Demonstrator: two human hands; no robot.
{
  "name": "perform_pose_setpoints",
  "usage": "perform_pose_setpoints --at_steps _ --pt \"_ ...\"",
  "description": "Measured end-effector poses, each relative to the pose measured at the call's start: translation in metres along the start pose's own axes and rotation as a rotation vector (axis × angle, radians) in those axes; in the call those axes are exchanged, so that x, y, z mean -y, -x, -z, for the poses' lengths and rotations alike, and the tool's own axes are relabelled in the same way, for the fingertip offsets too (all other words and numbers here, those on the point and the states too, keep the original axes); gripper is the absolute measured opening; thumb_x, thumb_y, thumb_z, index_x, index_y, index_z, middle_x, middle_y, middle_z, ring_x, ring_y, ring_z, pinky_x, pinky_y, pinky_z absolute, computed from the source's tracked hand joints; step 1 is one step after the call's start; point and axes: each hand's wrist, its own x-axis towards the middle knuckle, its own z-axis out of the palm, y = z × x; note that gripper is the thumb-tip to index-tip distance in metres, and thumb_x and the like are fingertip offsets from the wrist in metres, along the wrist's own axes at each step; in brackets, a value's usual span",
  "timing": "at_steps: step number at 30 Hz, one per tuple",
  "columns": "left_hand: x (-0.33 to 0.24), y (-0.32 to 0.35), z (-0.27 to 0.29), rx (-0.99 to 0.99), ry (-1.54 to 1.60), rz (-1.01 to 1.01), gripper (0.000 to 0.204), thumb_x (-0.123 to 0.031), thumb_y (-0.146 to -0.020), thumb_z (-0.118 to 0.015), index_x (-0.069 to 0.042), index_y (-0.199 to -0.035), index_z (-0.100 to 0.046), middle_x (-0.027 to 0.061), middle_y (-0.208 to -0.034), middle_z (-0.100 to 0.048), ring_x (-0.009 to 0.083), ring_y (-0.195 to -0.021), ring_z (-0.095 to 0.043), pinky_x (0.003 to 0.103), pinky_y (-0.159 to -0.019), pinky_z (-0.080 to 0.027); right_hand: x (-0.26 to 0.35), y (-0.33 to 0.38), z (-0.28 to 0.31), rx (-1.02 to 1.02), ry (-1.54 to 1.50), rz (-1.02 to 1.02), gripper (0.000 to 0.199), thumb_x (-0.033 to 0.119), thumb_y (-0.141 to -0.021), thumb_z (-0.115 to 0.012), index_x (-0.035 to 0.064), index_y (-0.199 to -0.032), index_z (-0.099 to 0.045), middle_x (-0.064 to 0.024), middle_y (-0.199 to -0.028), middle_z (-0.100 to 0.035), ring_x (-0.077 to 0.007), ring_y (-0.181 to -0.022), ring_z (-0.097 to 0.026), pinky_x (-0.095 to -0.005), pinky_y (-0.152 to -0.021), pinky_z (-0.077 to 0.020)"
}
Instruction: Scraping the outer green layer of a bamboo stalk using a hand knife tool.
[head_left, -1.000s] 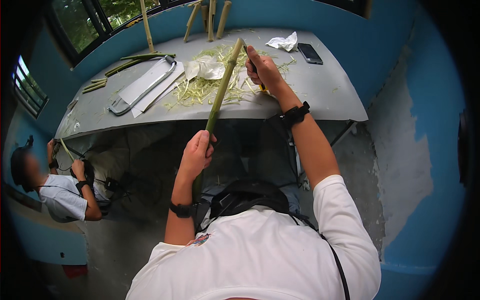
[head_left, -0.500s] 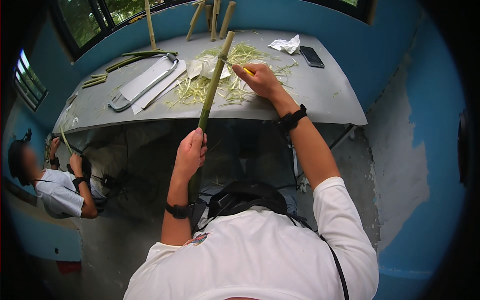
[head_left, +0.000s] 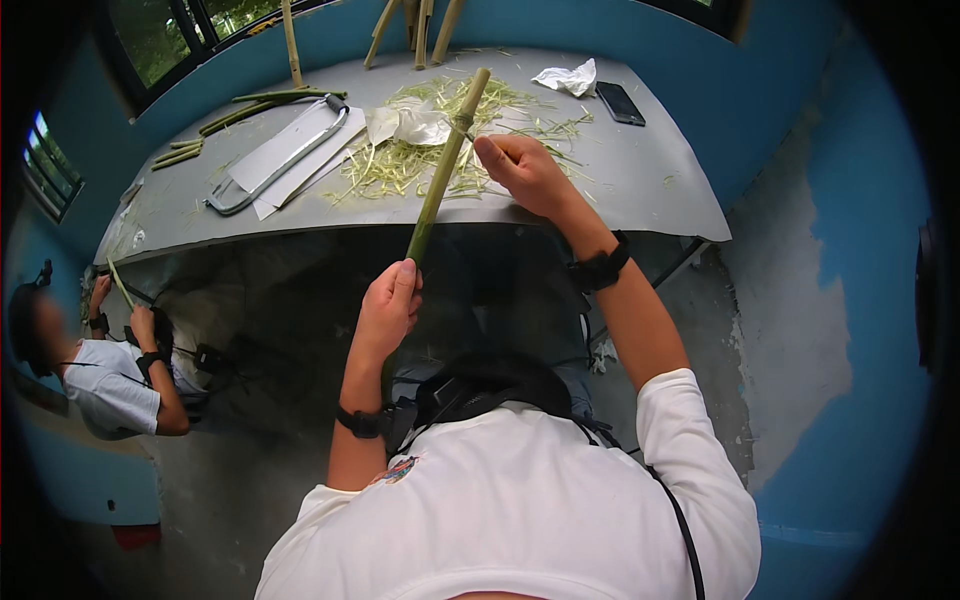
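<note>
Left hand (head_left: 388, 310) is gripping a green bamboo stalk (head_left: 438, 185), fingers wrapping round it; the stalk is slanting up and away from them, its pale end rising past the right fingers. Right hand (head_left: 525, 177) is curling tightly about a thin blade (head_left: 468, 135), grip hidden in the palm, edge showing at the stalk's node, just left of the thumb. Shavings (head_left: 372, 178) are lying left of the right fingers; a phone (head_left: 620, 103) is resting beyond, rightward.
</note>
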Motion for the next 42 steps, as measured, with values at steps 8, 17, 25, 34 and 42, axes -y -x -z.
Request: perform_pose_setpoints --at_steps 8,17,25,34,42 --pt "0.019 0.008 0.013 0.06 -0.021 -0.056 0.046 -0.047 -0.124 -0.055 -0.009 -0.098 -0.058 -0.0058 -0.072 -0.047 0.0045 -0.06 -0.043 0.025 -0.053 -0.035 -0.009 0.021 -0.013 -0.13 0.685 0.014 0.076 0.072 -0.107 -0.071 0.0037 -0.074 -0.063 -0.0175 -0.065 -0.061 -0.0398 -0.062 -0.063 -0.0507 -0.063 -0.0504" --pt "0.033 0.012 0.028 0.016 -0.135 -0.108 0.043 -0.046 -0.124 -0.055 -0.008 -0.105 -0.06 -0.0024 -0.076 -0.052 0.0074 -0.06 -0.048 0.029 -0.054 -0.038 -0.008 0.016 -0.034 -0.088 0.828 -0.085 0.081 0.081 -0.103 -0.066 0.0062 -0.073 -0.071 -0.0212 -0.067 -0.069 -0.0447 -0.068 -0.073 -0.0547 -0.065 -0.0576" --pt "0.02 0.022 0.036 -0.165 -0.538 -0.342 0.039 -0.038 -0.124 -0.055 -0.001 -0.115 -0.065 0.0063 -0.08 -0.065 0.0171 -0.069 -0.062 0.036 -0.067 -0.05 -0.002 0.021 -0.043 -0.118 0.873 -0.034 0.078 0.075 -0.107 -0.067 0.0065 -0.07 -0.064 -0.0211 -0.065 -0.066 -0.0462 -0.066 -0.07 -0.0558 -0.063 -0.0542" --pt "0.001 0.009 0.034 0.238 -0.082 0.007 0.024 -0.028 -0.121 -0.063 -0.005 -0.119 -0.057 0.0036 -0.095 -0.067 0.0122 -0.074 -0.068 0.033 -0.067 -0.06 0.002 0.029 -0.04 -0.142 0.891 -0.017 0.079 0.079 -0.104 -0.068 0.0061 -0.072 -0.07 -0.0218 -0.067 -0.069 -0.0449 -0.07 -0.075 -0.0554 -0.067 -0.06" --pt "0.019 0.008 0.01 -0.088 -0.431 -0.245 0.054 -0.053 -0.121 -0.059 -0.006 -0.094 -0.058 0.0008 -0.073 -0.055 0.0124 -0.066 -0.056 0.035 -0.06 -0.044 0.003 0.035 -0.034 -0.176 0.879 0.04 0.08 0.08 -0.104 -0.065 0.0056 -0.075 -0.074 -0.0218 -0.07 -0.073 -0.0454 -0.072 -0.077 -0.0551 -0.068 -0.0616"
